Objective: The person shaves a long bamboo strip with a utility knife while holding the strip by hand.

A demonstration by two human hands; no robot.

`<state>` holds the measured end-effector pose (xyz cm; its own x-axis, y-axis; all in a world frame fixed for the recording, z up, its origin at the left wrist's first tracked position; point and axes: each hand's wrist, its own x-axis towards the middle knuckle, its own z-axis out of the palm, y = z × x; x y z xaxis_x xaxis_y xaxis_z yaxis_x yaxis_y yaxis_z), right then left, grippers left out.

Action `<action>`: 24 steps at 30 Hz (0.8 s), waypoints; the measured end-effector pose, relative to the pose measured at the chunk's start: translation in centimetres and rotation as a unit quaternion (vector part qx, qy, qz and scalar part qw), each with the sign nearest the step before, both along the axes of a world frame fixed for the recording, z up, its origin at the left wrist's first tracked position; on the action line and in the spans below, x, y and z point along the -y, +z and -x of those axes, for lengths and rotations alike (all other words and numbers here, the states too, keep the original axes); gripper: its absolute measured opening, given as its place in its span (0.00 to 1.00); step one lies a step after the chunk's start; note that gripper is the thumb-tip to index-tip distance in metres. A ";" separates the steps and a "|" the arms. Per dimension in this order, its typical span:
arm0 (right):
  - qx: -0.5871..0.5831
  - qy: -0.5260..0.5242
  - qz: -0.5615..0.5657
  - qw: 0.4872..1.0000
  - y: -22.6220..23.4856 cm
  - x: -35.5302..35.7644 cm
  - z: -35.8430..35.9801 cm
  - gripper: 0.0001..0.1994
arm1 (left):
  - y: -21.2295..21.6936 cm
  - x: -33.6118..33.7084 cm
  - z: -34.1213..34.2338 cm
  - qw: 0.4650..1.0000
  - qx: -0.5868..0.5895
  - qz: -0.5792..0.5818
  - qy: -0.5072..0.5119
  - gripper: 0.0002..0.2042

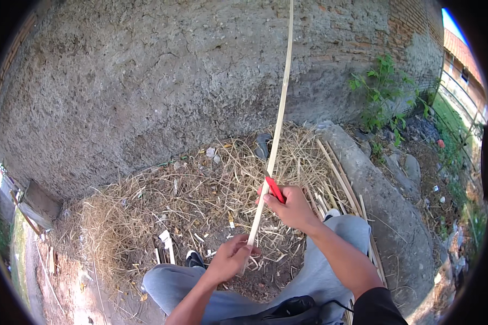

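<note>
A long pale bamboo strip (pixel 279 114) runs up from my lap past the top of the view, in front of a rough wall. My left hand (pixel 230 259) grips its lower end. My right hand (pixel 291 206) holds a red-handled knife (pixel 274 189) against the strip a little higher up; the blade is hidden behind the strip. Both hands are above my knees in grey trousers (pixel 341 233).
Dry straw and shavings (pixel 200 189) cover the ground ahead. More bamboo strips (pixel 339 176) lie to the right beside a concrete curb (pixel 379 195). A plastered brick wall (pixel 162 76) rises ahead, weeds (pixel 382 89) at right, and a dark bag (pixel 287 311) lies on my lap.
</note>
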<state>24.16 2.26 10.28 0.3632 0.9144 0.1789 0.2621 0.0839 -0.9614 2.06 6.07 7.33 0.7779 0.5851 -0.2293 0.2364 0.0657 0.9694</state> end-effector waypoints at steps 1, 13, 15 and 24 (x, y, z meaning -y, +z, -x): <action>0.021 0.003 0.020 1.000 0.0 0.0 0.2 0.11 | 0.2 -0.4 -0.3 0.999 0.039 -0.032 -0.004 0.14; 0.329 -0.038 -0.013 0.944 2.4 1.2 0.7 0.25 | -0.4 -0.8 -1.4 0.968 0.061 -0.136 0.201 0.15; 0.370 -0.044 -0.019 0.928 2.3 1.2 0.9 0.21 | -0.6 -0.8 -1.3 0.965 0.060 -0.147 0.209 0.15; 0.427 -0.032 -0.114 0.896 -0.2 1.2 2.8 0.15 | -0.7 -0.4 -0.8 0.963 0.020 -0.151 0.223 0.14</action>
